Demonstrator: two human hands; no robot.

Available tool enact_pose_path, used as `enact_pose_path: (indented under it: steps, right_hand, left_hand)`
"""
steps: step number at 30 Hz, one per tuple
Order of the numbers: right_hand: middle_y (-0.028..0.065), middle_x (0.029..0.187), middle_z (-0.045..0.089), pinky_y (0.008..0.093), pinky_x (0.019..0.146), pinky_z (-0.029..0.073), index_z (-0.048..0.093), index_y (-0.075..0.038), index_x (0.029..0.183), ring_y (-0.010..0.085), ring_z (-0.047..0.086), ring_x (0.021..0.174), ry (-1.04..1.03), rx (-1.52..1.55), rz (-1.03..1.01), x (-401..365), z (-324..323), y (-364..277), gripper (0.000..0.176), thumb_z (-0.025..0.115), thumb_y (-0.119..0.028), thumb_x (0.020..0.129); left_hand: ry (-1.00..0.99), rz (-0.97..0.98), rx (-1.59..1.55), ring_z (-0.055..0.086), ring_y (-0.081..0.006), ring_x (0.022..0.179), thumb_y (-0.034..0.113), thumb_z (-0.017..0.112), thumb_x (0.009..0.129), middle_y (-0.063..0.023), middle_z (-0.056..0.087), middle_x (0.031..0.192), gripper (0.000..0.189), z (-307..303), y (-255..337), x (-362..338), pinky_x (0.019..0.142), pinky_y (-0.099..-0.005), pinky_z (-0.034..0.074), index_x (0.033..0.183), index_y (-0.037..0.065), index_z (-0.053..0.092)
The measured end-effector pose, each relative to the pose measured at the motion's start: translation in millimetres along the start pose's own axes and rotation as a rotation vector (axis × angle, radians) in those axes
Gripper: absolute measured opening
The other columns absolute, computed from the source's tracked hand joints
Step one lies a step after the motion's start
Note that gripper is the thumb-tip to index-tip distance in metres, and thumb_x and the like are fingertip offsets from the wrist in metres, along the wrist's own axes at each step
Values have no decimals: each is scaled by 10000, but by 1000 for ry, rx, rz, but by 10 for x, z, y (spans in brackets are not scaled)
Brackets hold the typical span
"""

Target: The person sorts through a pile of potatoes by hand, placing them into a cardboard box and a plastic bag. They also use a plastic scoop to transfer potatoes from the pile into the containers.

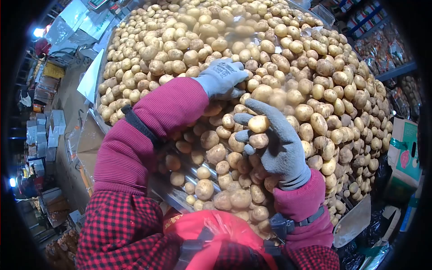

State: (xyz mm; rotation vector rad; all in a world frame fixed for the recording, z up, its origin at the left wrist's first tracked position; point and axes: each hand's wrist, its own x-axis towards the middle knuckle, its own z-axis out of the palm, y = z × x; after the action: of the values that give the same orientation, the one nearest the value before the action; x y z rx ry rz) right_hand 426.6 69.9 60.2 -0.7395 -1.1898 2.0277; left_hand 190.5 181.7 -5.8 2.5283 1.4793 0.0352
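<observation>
A large heap of potatoes spreads in front of me. My left hand, in a grey-blue work glove, rests among the potatoes with its fingers curled downward; whatever lies under them is hidden. Lower and to the right, my right hand in a matching glove is closed around two potatoes, a pale yellow one above a browner one. Its palm faces left over the pile. Nearer my body, looser potatoes lie on a metal surface that shows between them.
A green and white carton stands at the far right. Below it, a grey scoop-like panel leans beside black plastic. Cardboard and an aisle floor lie left of the heap. Bagged goods fill shelves at the upper right.
</observation>
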Motion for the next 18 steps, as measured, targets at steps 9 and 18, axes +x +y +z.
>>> enact_pose_path:
  steps: [9, 18]
  right_hand:
    - [188, 1357, 629, 249, 813, 556, 445, -46, 1536, 191, 697, 1064, 1, 59, -3, -6, -23, 26, 603, 639, 7, 968]
    - [213, 1333, 659, 229, 763, 543, 455, -19, 1523, 157, 698, 994, 80, -155, -36, -17, 138, -17, 475, 548, -102, 1065]
  left_hand:
    - [310, -76, -447, 637, -310, 1156, 272, 791, 852, -107, 694, 1216, 414, -31, 53, -692, 999, -414, 507, 1240, 154, 711]
    - [521, -279, -1319, 579, -139, 1251, -5, 654, 964, -63, 617, 1370, 576, -283, 327, -1348, 1092, -301, 475, 1514, 43, 489]
